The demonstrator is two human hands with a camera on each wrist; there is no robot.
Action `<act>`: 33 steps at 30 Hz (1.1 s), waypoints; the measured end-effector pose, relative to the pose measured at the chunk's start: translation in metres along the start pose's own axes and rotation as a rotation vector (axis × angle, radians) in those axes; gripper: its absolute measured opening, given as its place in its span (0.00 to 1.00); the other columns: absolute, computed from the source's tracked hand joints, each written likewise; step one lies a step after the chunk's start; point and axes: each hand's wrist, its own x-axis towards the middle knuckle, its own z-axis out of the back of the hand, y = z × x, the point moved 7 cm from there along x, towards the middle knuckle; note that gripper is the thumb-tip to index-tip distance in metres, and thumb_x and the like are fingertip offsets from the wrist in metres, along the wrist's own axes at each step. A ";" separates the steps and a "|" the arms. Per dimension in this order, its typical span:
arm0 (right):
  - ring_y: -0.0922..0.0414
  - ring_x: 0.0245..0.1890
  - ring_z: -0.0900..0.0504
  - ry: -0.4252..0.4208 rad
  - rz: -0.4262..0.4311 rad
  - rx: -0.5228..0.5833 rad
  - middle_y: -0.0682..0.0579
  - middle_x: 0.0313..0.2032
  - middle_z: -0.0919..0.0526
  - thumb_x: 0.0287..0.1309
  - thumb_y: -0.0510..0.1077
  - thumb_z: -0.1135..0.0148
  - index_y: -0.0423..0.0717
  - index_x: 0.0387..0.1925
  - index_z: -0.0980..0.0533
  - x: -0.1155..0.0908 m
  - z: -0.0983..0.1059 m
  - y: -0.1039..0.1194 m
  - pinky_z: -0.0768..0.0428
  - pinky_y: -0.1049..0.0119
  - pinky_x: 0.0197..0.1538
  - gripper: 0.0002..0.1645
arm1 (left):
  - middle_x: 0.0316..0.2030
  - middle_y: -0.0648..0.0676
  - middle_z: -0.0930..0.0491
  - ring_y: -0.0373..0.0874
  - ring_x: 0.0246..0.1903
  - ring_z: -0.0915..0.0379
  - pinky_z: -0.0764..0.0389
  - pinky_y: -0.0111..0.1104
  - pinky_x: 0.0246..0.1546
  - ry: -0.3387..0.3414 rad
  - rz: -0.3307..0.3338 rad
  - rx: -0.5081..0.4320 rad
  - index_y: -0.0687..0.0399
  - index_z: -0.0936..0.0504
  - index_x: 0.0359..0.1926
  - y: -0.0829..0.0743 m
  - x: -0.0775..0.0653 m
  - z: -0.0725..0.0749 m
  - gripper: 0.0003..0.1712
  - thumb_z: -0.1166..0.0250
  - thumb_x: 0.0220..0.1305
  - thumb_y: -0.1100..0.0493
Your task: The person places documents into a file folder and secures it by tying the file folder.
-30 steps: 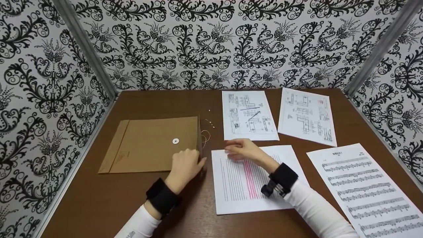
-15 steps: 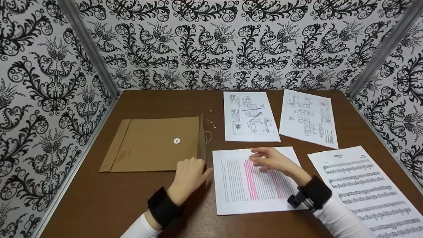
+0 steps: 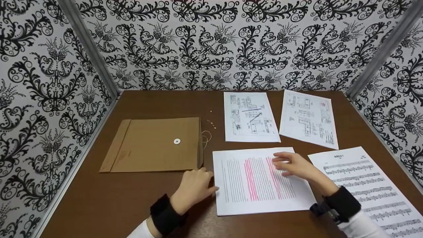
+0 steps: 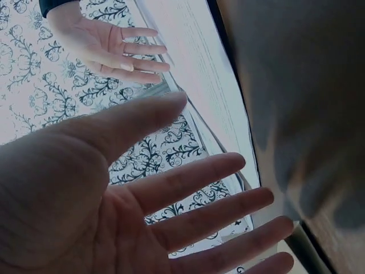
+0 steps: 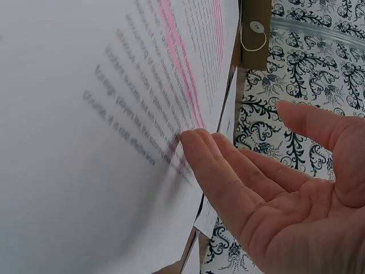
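A printed sheet with pink highlighted lines [image 3: 261, 181] lies in the middle of the table; its thick edge suggests a stack. My right hand [image 3: 295, 166] is over its right part, fingers loosely extended; in the right wrist view the fingertips [image 5: 191, 140] are at the printed text, and contact is unclear. By the sheet's left edge is my left hand [image 3: 195, 187], holding nothing. The left wrist view shows its fingers [image 4: 205, 174] straight and spread. Beyond that hand lies a brown string-tie envelope [image 3: 150, 145] with a white button, its flap side on the right slightly raised.
Two technical drawings [image 3: 249, 130] [image 3: 309, 119] lie at the back right. Sheet music [image 3: 360, 185] is at the far right, partly behind my right forearm. A loose string [image 3: 206, 138] loops beside the envelope. Patterned walls [image 3: 211, 43] enclose the table.
My right hand has moved rightward across the highlighted sheet, uncovering more of its lines. My left hand has shifted from the envelope's lower right corner toward the sheet's left edge.
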 end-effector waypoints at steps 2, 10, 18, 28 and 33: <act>0.37 0.61 0.18 -0.021 -0.010 -0.013 0.25 0.64 0.24 0.73 0.44 0.41 0.23 0.70 0.38 -0.005 0.004 -0.005 0.12 0.52 0.52 0.36 | 0.43 0.56 0.13 0.54 0.37 0.15 0.18 0.41 0.29 0.075 0.004 -0.006 0.53 0.13 0.48 0.000 -0.002 -0.005 0.32 0.24 0.52 0.35; 0.33 0.64 0.22 -0.064 -0.051 -0.053 0.24 0.66 0.28 0.74 0.47 0.43 0.23 0.70 0.37 -0.021 0.017 -0.021 0.13 0.51 0.55 0.36 | 0.69 0.64 0.27 0.63 0.65 0.25 0.17 0.52 0.57 0.274 -0.008 -0.073 0.60 0.27 0.70 -0.004 -0.007 -0.019 0.60 0.22 0.44 0.28; 0.29 0.68 0.27 -0.098 -0.045 -0.066 0.23 0.67 0.31 0.75 0.47 0.44 0.21 0.69 0.39 -0.031 0.028 -0.028 0.14 0.50 0.56 0.37 | 0.74 0.65 0.33 0.61 0.74 0.34 0.25 0.53 0.68 0.330 -0.047 -0.098 0.62 0.33 0.74 -0.008 -0.010 -0.024 0.68 0.21 0.40 0.26; 0.29 0.67 0.27 -0.106 -0.062 -0.056 0.20 0.68 0.33 0.76 0.47 0.46 0.19 0.70 0.41 -0.039 0.036 -0.037 0.14 0.55 0.56 0.38 | 0.76 0.64 0.36 0.60 0.75 0.37 0.29 0.51 0.72 0.354 -0.060 -0.101 0.63 0.35 0.75 -0.009 -0.012 -0.028 0.71 0.21 0.38 0.26; 0.29 0.67 0.27 -0.108 -0.065 -0.056 0.20 0.68 0.34 0.76 0.46 0.46 0.19 0.70 0.42 -0.040 0.039 -0.042 0.14 0.53 0.58 0.38 | 0.76 0.64 0.36 0.60 0.75 0.37 0.29 0.51 0.72 0.351 -0.056 -0.114 0.63 0.35 0.75 -0.009 -0.012 -0.025 0.70 0.20 0.38 0.27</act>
